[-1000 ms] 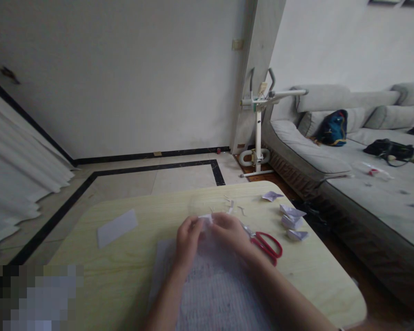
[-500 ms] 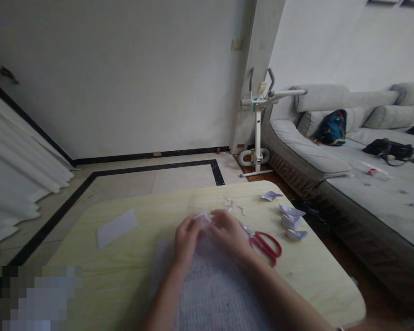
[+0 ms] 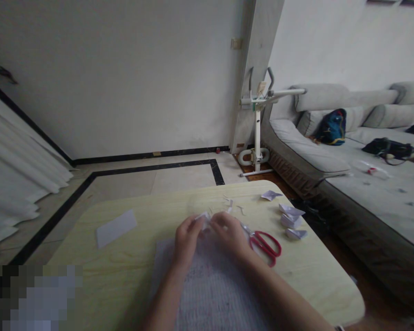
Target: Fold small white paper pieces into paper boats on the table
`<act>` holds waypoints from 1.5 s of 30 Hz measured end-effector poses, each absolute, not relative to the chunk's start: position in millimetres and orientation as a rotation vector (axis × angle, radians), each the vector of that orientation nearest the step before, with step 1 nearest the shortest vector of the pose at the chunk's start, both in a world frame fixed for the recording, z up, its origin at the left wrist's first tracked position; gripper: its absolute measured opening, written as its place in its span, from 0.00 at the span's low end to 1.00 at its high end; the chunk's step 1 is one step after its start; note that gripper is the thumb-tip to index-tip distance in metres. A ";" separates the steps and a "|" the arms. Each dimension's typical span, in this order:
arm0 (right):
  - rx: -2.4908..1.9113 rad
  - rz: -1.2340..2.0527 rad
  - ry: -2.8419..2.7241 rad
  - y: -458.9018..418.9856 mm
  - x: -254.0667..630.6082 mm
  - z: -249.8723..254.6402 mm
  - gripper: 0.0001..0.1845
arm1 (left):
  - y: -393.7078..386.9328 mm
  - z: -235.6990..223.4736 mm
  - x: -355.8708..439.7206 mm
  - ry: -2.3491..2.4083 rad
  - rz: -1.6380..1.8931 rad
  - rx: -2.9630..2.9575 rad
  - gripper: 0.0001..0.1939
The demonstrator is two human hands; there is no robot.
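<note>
Between my two hands is a small folded piece of white paper (image 3: 203, 220), partly covered by fingers. My left hand (image 3: 186, 236) pinches its left side, and my right hand (image 3: 229, 232) closes on its right side. Under my wrists lies a large sheet covered in handwriting (image 3: 210, 289). Red-handled scissors (image 3: 267, 243) rest just right of my right hand, their blades partly hidden by it. Thin paper scraps (image 3: 231, 205) are scattered just beyond my fingers.
Several folded paper pieces (image 3: 291, 212) sit along the right side of the pale wooden table (image 3: 117, 276). A flat white paper rectangle (image 3: 116, 228) lies at the left. Past the table stand a white exercise machine (image 3: 258, 133) and a grey sofa (image 3: 372, 207).
My right hand has shifted slightly down, and its fingers have drawn in at the folded paper. The paper is tilted a little differently. Everything else on the table looks the same.
</note>
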State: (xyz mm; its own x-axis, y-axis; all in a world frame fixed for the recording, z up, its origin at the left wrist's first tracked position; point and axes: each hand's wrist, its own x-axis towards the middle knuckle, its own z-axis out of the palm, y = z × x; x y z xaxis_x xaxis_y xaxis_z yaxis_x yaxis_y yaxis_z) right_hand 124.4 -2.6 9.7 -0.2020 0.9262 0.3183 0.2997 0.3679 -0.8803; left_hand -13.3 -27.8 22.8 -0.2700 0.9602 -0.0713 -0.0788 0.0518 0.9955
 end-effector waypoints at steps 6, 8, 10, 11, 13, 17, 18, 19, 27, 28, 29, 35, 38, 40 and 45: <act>-1.105 0.907 -1.722 -3.9 123.5 12.9 0.08 | -26.8 19.9 -12.1 1.405 1.428 0.999 0.12; -1.114 0.937 -1.697 -4.4 123.1 12.4 0.08 | -26.7 20.6 -11.5 1.408 1.434 0.992 0.13; -1.132 0.967 -1.645 -4.4 122.9 11.1 0.07 | -27.0 22.2 -11.0 1.412 1.436 0.973 0.13; -1.139 0.977 -1.619 -4.2 122.8 10.3 0.08 | -27.3 23.2 -10.9 1.418 1.434 0.965 0.13; -1.140 0.987 -1.602 -3.3 123.1 9.6 0.10 | -28.0 24.8 -10.9 1.424 1.427 0.960 0.13; -1.122 1.017 -1.643 -1.8 124.4 14.4 0.12 | -29.2 26.7 -11.1 1.428 1.414 0.994 0.14; -1.114 1.028 -1.647 -1.8 124.8 16.6 0.12 | -29.4 26.9 -11.1 1.432 1.414 1.004 0.14; -1.106 1.039 -1.649 -2.0 125.1 18.8 0.12 | -29.4 27.1 -11.2 1.435 1.414 1.013 0.14; -1.096 1.086 -1.613 -0.9 126.2 16.9 0.12 | -28.6 21.4 -11.3 1.411 1.402 1.040 0.13; -1.105 1.086 -1.606 -0.5 126.1 15.9 0.12 | -28.5 20.5 -11.2 1.413 1.399 1.046 0.13; -1.113 1.085 -1.598 -0.3 126.0 15.2 0.12 | -28.3 19.9 -11.0 1.417 1.394 1.050 0.13; -1.119 1.117 -1.568 -0.4 125.7 14.8 0.11 | -27.3 19.0 -10.4 1.426 1.383 1.067 0.14; -1.145 1.118 -1.546 0.2 126.3 14.7 0.10 | -27.5 18.3 -10.9 1.423 1.377 1.102 0.14; -1.150 1.128 -1.520 0.6 126.8 15.3 0.10 | -27.9 18.0 -11.2 1.430 1.362 1.123 0.14; -1.143 1.137 -1.512 0.8 127.7 15.0 0.11 | -28.7 17.9 -11.7 1.453 1.353 1.178 0.13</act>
State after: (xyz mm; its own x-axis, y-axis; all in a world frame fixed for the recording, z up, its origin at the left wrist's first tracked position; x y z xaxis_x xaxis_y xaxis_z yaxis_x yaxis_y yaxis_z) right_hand 127.7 0.8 15.0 -0.1694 0.9777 0.1240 0.1523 0.1503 -0.9768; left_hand -11.7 -28.7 17.9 -0.2372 0.9709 0.0345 0.1037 -0.0100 0.9946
